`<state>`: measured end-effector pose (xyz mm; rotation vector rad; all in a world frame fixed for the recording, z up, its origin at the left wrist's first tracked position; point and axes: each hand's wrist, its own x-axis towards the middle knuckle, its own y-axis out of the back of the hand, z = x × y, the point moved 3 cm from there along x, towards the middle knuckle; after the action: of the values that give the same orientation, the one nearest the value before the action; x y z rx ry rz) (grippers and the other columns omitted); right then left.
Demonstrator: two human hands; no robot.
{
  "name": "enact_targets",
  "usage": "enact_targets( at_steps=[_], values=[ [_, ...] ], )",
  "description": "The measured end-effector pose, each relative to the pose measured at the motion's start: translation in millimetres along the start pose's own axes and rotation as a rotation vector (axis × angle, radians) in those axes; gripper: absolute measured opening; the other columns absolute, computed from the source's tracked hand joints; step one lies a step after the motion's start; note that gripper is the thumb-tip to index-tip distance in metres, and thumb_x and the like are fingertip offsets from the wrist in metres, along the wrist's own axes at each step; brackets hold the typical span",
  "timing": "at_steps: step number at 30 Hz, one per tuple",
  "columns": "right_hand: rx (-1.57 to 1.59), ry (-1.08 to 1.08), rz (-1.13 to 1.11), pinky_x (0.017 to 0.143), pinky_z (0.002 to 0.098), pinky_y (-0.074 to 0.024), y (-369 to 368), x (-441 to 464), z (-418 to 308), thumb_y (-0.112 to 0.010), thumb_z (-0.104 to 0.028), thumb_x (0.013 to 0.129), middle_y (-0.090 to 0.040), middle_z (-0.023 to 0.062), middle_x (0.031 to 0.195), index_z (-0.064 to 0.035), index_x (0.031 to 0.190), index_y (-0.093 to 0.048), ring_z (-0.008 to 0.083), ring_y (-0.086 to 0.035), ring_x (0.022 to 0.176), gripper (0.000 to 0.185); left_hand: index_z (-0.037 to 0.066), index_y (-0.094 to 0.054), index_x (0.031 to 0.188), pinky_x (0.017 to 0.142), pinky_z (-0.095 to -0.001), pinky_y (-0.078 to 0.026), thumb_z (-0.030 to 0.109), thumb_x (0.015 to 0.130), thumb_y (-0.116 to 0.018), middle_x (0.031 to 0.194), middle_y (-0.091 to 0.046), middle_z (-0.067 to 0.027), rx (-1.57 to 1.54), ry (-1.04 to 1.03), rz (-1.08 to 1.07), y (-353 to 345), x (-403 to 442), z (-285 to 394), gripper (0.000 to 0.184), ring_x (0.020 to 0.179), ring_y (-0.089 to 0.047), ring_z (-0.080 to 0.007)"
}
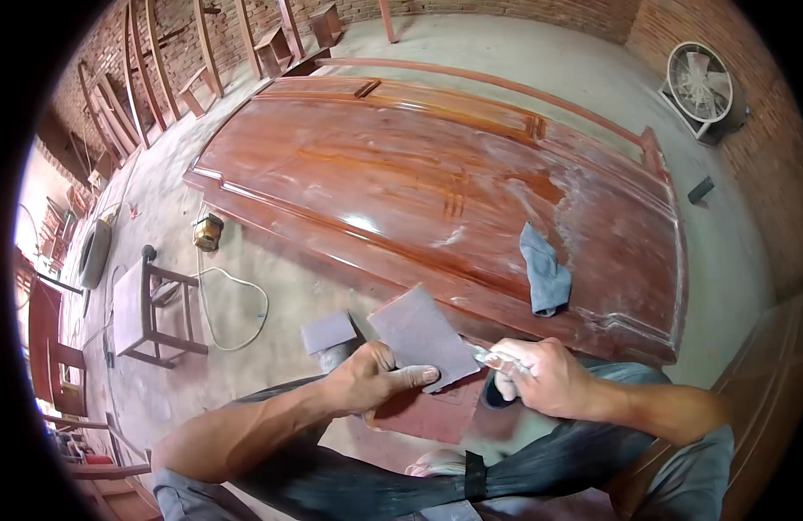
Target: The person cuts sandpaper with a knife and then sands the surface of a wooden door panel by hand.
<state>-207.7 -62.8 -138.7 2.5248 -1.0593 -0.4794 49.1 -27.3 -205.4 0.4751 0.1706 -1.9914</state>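
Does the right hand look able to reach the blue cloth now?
Probably yes: the blue cloth lies on the wooden panel just beyond the right hand, with nothing standing between them. But that hand holds a small tool at the grey sheet, so it may need freeing first.

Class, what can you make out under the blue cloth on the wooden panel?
The blue cloth lies on the wooden panel, whose smeared, reddish-brown surface shows around it; the patch directly beneath is hidden.

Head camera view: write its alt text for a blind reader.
A person's left hand grips a grey sheet while the right hand holds a small tool at its edge, before a large glossy wooden panel bearing a blue cloth.
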Motion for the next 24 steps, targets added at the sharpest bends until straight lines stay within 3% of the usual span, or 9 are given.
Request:
enact_targets(
  at_steps=[2, 8, 13, 14, 17, 18, 21, 23, 24],
  values=[
    [-0.001, -0.059, -0.010, 0.064, 0.0392, -0.0537, 4.0, -4.8, 0.4, -0.054, -0.007, 0.103, -0.068, 0.0151, 0.072, 0.0028, 0.115, -0.064, 0.0282, -0.066, 0.062, 0.019, 0.001, -0.068, 0.064, 0.035, -0.0310, -0.043, 0.044, 0.096, -0.075, 0.051, -0.054, -0.0019, -0.017, -0.020, 0.013, 3.4, -4.0, -3.7, 0.054, 0.040, -0.052, -0.0133],
    [-0.084, 0.023, 0.037, 0.062, 0.0352, -0.0511, -3.0, 13.3, 0.6, -0.054, -0.016, 0.108, -0.066, 0.0101, 0.066, 0.0010, 0.101, -0.066, 0.0204, -0.061, 0.058, 0.022, 0.005, -0.060, 0.052, 0.036, -0.0305, -0.040, 0.050, 0.093, -0.077, 0.047, -0.051, -0.0025, 0.217, -0.058, -0.029, -15.4, 13.4, -36.0, 0.064, 0.038, -0.051, -0.0161],
    [0.021, -0.038, 0.036, 0.061, 0.0342, -0.0504, 8.1, 6.3, -5.1, -0.055, -0.018, 0.108, -0.065, 0.0107, 0.066, 0.0006, 0.102, -0.067, 0.0205, -0.061, 0.057, 0.023, -0.002, -0.071, 0.081, 0.067, -0.0308, -0.052, 0.044, 0.096, -0.075, 0.075, -0.067, -0.0058, 0.038, -0.164, -0.083, -16.3, 5.2, -12.2, 0.049, 0.072, -0.063, -0.0160],
    [0.020, -0.024, 0.025, 0.059, 0.0392, -0.0511, 5.1, 4.9, -0.9, -0.058, -0.010, 0.102, -0.066, 0.0142, 0.069, 0.0015, 0.106, -0.068, 0.0279, -0.065, 0.059, 0.015, -0.003, -0.072, 0.085, 0.073, -0.0309, -0.053, 0.043, 0.097, -0.075, 0.080, -0.069, -0.0061, 0.045, -0.195, -0.088, -16.6, 2.6, -8.9, 0.048, 0.078, -0.063, -0.0162],
    [-0.091, 0.084, 0.097, 0.058, 0.0355, -0.0505, -5.0, 13.1, 0.9, -0.057, -0.008, 0.101, -0.066, 0.0117, 0.068, 0.0007, 0.106, -0.069, 0.0203, -0.065, 0.059, 0.015, -0.004, -0.073, 0.092, 0.081, -0.0323, -0.052, 0.041, 0.098, -0.075, 0.088, -0.071, -0.0080, 0.259, -0.178, -0.170, -18.8, 0.2, 5.2, 0.045, 0.087, -0.064, -0.0172],
    [-0.113, 0.018, 0.055, 0.060, 0.0309, -0.0502, -4.1, 15.7, -3.2, -0.054, -0.013, 0.107, -0.066, 0.0077, 0.068, 0.0025, 0.102, -0.067, 0.0130, -0.061, 0.059, 0.020, -0.004, -0.073, 0.093, 0.080, -0.0330, -0.052, 0.041, 0.098, -0.074, 0.087, -0.071, -0.0087, 0.289, -0.160, -0.194, -22.5, -0.1, 11.1, 0.045, 0.087, -0.064, -0.0176],
    [0.147, 0.016, 0.154, 0.056, 0.0319, -0.0492, 5.2, 11.1, -4.4, -0.055, -0.008, 0.102, -0.063, 0.0056, 0.067, 0.0004, 0.103, -0.066, 0.0123, -0.061, 0.059, 0.014, -0.004, -0.074, 0.094, 0.073, -0.0347, -0.053, 0.039, 0.097, -0.075, 0.081, -0.070, -0.0097, 0.393, -0.001, -0.278, -9.5, 4.5, 8.6, 0.042, 0.081, -0.066, -0.0197],
    [0.392, -0.052, 0.337, 0.055, 0.0263, -0.0449, 36.0, 13.1, 10.7, -0.055, -0.011, 0.104, -0.055, -0.0040, 0.068, -0.0012, 0.101, -0.066, 0.0057, -0.051, 0.060, 0.015, -0.002, -0.075, 0.094, 0.059, -0.0337, -0.054, 0.038, 0.097, -0.075, 0.076, -0.068, -0.0070, 0.382, -0.318, -0.200, -0.7, 6.1, -36.1, 0.040, 0.078, -0.067, -0.0191],
    [0.407, -0.104, 0.400, 0.059, 0.0262, -0.0474, 60.6, 12.1, 14.4, -0.057, -0.013, 0.104, -0.059, -0.0019, 0.073, -0.0009, 0.103, -0.066, 0.0060, -0.054, 0.064, 0.015, -0.001, -0.076, 0.095, 0.053, -0.0334, -0.054, 0.038, 0.097, -0.075, 0.076, -0.068, -0.0063, 0.323, -0.290, -0.158, 1.3, 5.0, -36.0, 0.039, 0.076, -0.067, -0.0189]
  ],
)
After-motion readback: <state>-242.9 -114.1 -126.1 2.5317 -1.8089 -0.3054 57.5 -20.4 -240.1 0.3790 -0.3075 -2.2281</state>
